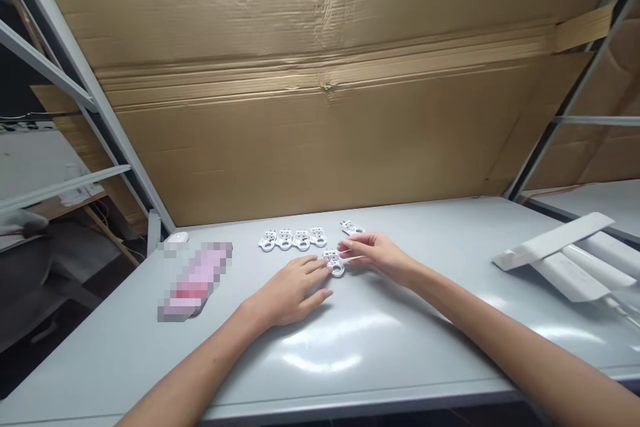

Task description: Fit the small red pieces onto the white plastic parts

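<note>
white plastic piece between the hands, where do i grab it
Probably best to pinch the white plastic piece by its outer rim, coming from above with the fingers of the right hand. It lies flat on the table, and its holes leave little else to grip.

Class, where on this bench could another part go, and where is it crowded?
Bare grey tabletop lies below the left hand and right hand, and between that hand and the white strips. It is crowded at the white plastic parts, where hands meet.

Your left hand (pixel 289 292) and right hand (pixel 380 257) sit in bright overhead light with soft shadows, white glare streaks the gray tabletop (pixel 320 347) just below them, and wide-angle distortion bends the metal frame (pixel 85 87) far to their left.
</note>
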The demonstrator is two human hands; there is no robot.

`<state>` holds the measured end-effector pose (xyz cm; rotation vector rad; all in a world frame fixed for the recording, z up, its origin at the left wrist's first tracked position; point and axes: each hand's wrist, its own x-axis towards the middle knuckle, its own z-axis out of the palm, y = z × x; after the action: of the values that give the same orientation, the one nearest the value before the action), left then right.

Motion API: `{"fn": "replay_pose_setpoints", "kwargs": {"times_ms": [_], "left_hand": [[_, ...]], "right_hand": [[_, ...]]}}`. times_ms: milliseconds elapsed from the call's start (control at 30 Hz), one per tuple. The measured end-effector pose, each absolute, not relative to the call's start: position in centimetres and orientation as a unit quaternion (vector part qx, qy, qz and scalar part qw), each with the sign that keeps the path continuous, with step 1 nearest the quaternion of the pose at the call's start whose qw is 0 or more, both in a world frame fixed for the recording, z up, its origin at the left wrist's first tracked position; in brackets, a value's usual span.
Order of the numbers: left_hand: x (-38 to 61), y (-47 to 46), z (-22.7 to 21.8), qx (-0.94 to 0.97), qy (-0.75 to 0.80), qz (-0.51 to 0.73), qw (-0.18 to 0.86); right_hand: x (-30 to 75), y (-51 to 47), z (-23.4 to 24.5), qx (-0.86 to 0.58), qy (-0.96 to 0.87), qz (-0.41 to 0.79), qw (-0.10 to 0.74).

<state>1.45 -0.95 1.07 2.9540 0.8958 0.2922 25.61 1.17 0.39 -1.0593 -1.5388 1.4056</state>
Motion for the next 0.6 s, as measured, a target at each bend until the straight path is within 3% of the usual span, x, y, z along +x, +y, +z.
{"fn": "replay_pose_setpoints", "kwargs": {"times_ms": [200,600], "left_hand": [[1.4,-1.0,1.1,0.952,0.295,0.085,0.02],[1.7,-1.3,1.4,0.953,0.279,0.104,0.052]], "right_hand": [[25.2,1.3,0.0,-0.451,-0.722,0.356,0.386],[24.6,1.5,-1.6,-0.427,-0.789,0.194,0.397]]}}
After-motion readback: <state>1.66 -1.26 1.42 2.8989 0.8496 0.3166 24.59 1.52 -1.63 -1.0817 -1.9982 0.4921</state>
